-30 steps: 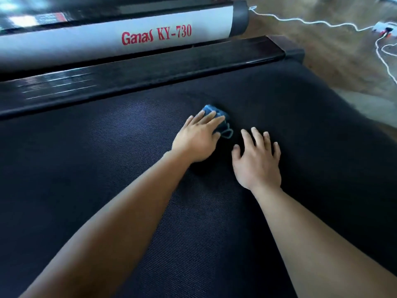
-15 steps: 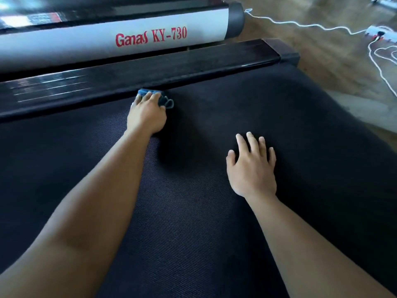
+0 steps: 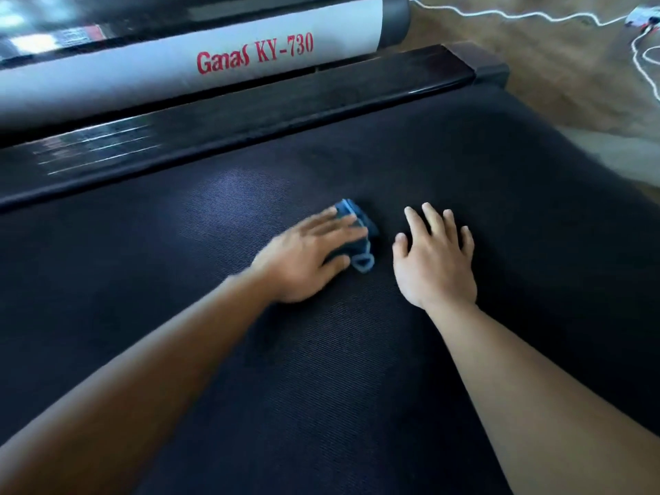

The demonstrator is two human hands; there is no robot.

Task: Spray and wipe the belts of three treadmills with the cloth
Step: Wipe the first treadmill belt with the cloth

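Contact throughout: pressed the small crumpled blue cloth (image 3: 351, 210) down onto the wide black ribbed treadmill belt (image 3: 321, 387) with the left hand (image 3: 307, 259), fingers stretched nearly straight across it rather than curled round it, thumb lying along its near edge. Left a blue corner poking out past the fingertips and a small loop of fabric showing beside the thumb. Blurred at the left hand, so could not tell any finer detail of the hold. Laid the right hand (image 3: 434, 260) palm-down on the belt just beside the cloth, fingers straight and slightly spread, holding nothing and clear of the fabric. Reached in with both bare forearms from the near edge. Had the cloth roughly mid-belt, well apart from the glossy black side rail (image 3: 250, 116) beyond it. Showed, past that rail, a pale grey tube (image 3: 125, 83) lettered "Ganas KY-730" in red, and at upper right a brown wooden floor (image 3: 553, 66) with a thin white cable (image 3: 518, 14) snaking across it.
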